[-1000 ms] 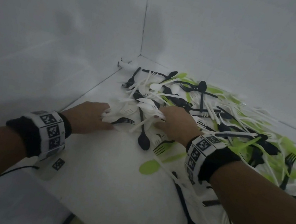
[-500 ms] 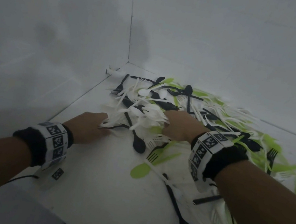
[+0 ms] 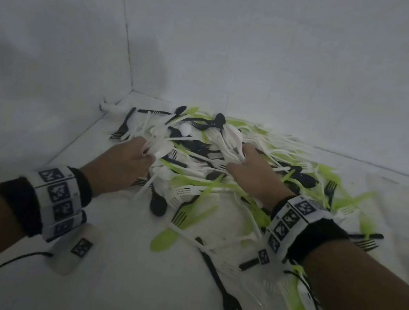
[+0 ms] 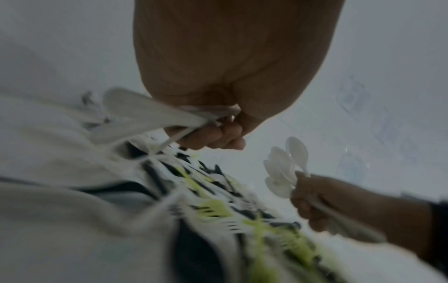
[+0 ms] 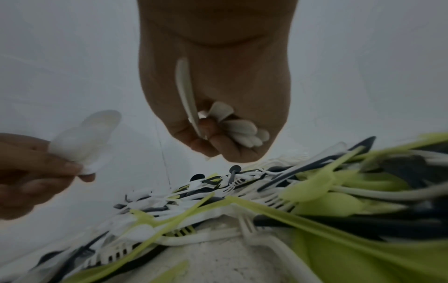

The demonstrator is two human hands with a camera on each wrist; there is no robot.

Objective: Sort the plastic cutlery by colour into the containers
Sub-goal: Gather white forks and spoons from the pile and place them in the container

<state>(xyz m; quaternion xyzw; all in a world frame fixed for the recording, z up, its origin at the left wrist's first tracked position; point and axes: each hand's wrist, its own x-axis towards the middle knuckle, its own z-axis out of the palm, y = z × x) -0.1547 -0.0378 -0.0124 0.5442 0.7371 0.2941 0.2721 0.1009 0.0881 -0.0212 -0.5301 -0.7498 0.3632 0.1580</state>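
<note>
A heap of white, black and lime-green plastic cutlery lies on the white surface in the corner. My left hand is at the heap's left side and grips a bunch of white spoons; the left wrist view shows its fingers curled round the handles. My right hand is over the middle of the heap and grips another bunch of white spoons, their bowls fanned out. No container shows plainly in any view.
A black fork, a green spoon and a black spoon lie loose in front of the heap. White walls meet in a corner behind it. A cable trails from my left wrist.
Both hands have moved farther from me into the heap. The right hand has gone from the near side to the middle, with more white spoons gathered in it.
</note>
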